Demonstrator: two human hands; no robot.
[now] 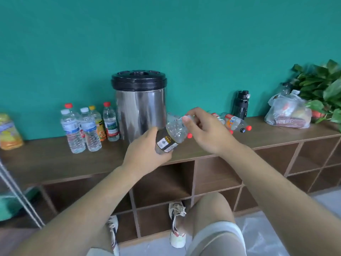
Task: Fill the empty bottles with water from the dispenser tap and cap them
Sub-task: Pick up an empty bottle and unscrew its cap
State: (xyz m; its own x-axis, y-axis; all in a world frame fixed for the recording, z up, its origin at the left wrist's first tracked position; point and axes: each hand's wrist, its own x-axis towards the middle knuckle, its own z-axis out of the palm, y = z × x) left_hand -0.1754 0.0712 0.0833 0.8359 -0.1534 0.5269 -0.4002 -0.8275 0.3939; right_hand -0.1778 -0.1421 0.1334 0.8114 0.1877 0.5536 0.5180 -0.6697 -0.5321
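Observation:
My left hand grips the lower body of a clear empty bottle with a dark label, tilted with its neck up and to the right. My right hand pinches the bottle's top, where the cap sits under my fingers. Behind them stands the steel water dispenser with a black lid; its tap is hidden by my hands. Several capped, filled bottles stand left of the dispenser. Empty bottles with red caps lie on their sides to its right.
All of this is on a long wooden cubby shelf against a teal wall. A black flask, a plastic bag of food and a leafy plant are at the right. A yellow bag is at far left. My knee and shoes are below.

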